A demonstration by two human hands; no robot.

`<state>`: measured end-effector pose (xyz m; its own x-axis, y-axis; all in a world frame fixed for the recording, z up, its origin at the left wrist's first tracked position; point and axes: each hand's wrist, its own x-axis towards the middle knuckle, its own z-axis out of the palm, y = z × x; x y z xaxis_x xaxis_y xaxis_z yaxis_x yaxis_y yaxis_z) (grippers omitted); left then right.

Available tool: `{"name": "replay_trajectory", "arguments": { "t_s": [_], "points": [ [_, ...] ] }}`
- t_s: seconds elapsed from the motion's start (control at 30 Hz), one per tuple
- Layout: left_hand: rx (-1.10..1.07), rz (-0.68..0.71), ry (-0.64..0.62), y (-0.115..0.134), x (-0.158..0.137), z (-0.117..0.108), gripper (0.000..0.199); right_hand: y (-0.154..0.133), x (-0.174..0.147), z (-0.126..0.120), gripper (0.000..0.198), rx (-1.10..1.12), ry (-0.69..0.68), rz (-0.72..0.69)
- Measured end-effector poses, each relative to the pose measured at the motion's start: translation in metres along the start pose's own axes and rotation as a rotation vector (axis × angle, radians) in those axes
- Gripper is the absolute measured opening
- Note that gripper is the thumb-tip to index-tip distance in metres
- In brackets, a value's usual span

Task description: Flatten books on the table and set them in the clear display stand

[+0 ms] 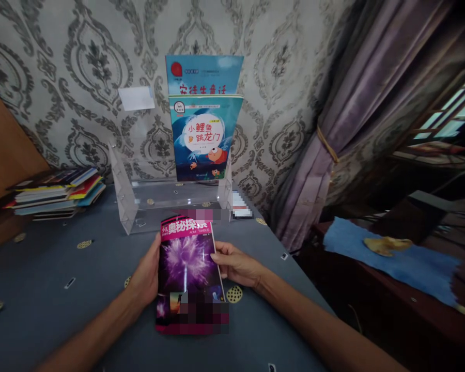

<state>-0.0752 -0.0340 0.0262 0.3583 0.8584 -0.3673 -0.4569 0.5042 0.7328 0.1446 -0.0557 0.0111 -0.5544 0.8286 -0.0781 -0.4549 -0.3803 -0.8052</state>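
A book with a purple and magenta cover (186,263) is held upright in front of me, its cover facing me. My left hand (149,271) grips its left edge, with the fingers mostly hidden behind it. On the right edge my right hand (236,262) has its thumb on the cover and its fingers behind. Just beyond the book stands a clear acrylic display rack (126,206). A blue book with orange fish (201,139) rests on the rack, and a taller light-blue book (205,75) shows behind it.
A stack of books (58,194) lies at the left on the blue patterned tablecloth (101,279). Behind the rack is a patterned wall (279,67). A tied purple curtain (313,165) hangs at the right, near a blue cloth (356,245) on a dark red surface.
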Motion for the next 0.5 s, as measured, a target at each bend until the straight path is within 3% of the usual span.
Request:
{"name": "replay_trajectory", "arguments": {
  "t_s": [0.13, 0.27, 0.5],
  "points": [
    [0.066, 0.146, 0.038, 0.007, -0.005, 0.008, 0.042, -0.004, 0.001, 0.0, 0.031, -0.047, 0.025, -0.035],
    [0.189, 0.336, 0.036, 0.016, -0.009, 0.021, 0.054, -0.013, 0.001, -0.004, 0.033, -0.122, 0.054, -0.093],
    [0.322, 0.638, -0.029, 0.038, -0.004, 0.043, 0.048, -0.056, -0.003, 0.017, 0.026, -0.399, 0.124, -0.308]
  ]
}}
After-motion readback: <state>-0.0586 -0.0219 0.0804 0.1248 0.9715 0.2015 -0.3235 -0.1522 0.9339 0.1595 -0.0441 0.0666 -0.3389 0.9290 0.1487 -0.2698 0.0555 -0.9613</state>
